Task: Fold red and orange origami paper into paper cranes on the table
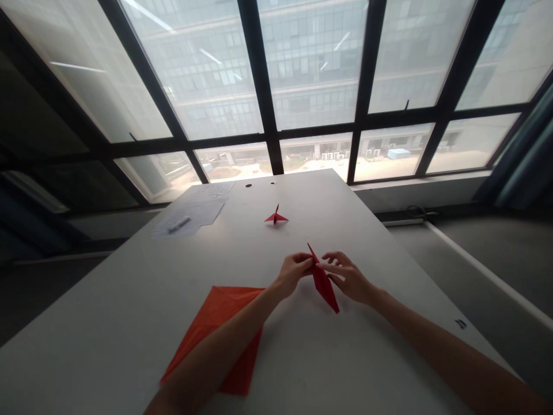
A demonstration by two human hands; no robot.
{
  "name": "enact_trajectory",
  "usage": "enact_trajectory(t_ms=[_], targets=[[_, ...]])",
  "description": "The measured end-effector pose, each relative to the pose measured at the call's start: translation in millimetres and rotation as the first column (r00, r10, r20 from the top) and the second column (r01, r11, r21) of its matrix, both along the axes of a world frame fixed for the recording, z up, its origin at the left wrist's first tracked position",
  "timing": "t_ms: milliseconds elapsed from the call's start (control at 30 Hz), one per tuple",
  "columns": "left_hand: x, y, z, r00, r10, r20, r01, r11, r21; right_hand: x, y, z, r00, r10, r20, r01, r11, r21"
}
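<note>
A folded piece of red paper [325,288], long and pointed at both ends, is tilted between my hands over the table. My left hand [296,271] pinches its left edge near the upper end. On the other side, my right hand [348,276] has its fingers apart, with a fingertip at the paper's upper part. Farther back stands a small red origami figure [275,218] with pointed wings. Beneath my left forearm lies an orange-red sheet of paper [228,308], creased and partly covered by the arm.
The white table [129,323] reaches to the windows. Printed white papers [194,210] lie at its back left, with a pale marker-like object [179,223] on them. A small dark mark [461,324] is near the right edge.
</note>
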State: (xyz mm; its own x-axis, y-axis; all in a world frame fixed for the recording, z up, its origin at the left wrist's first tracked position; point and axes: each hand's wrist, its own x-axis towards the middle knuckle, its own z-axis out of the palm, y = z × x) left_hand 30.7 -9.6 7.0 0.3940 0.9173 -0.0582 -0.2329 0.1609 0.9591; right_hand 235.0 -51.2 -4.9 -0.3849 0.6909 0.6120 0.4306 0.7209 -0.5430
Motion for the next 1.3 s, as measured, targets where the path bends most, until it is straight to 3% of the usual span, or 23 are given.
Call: enact_trajectory(t_ms=[167,367,467,600,733,867,1067,1300], targets=[[-0.2,-1.3,-0.7,0.999,-0.031,-0.044,0.03,0.999,-0.023,3.8,-2.6,10.7,0.964,-0.005,0.264,-0.065,0.965,0.255],[3.6,-4.4,0.1,0.997,0.008,-0.071,-0.006,1.0,0.021,5.0,-2.0,12.5,0.952,0.006,0.305,-0.103,0.947,0.305],[5.4,-6.2,-0.1,1.0,0.004,-0.029,-0.003,0.999,0.032,6.7,-1.1,9.7,0.972,0.029,0.232,-0.089,0.963,0.253],[7.7,-8.8,1.7,1.0,-0.006,-0.009,0.006,0.998,0.068,3.8,-1.5,5.1,0.999,0.03,0.03,-0.032,0.996,0.08],[12.5,-13.3,2.9,1.0,-0.022,0.0,0.022,0.994,0.105,-6.5,-3.9,4.3,0.969,-0.096,-0.226,0.069,0.99,-0.125],[17.0,-16.6,-0.4,0.999,0.029,0.039,-0.036,0.979,0.201,-16.6,-5.5,3.8,0.918,-0.197,-0.344,0.117,0.964,-0.239],[16.8,-18.4,-0.3,0.999,-0.035,-0.016,0.038,0.955,0.295,-23.4,-5.1,-1.1,0.849,-0.269,-0.454,0.1,0.927,-0.363],[16.1,-14.2,-5.4,0.994,0.101,-0.051,-0.077,0.934,0.35,-19.4,-1.0,2.9,0.797,-0.21,-0.566,-0.05,0.912,-0.408]])
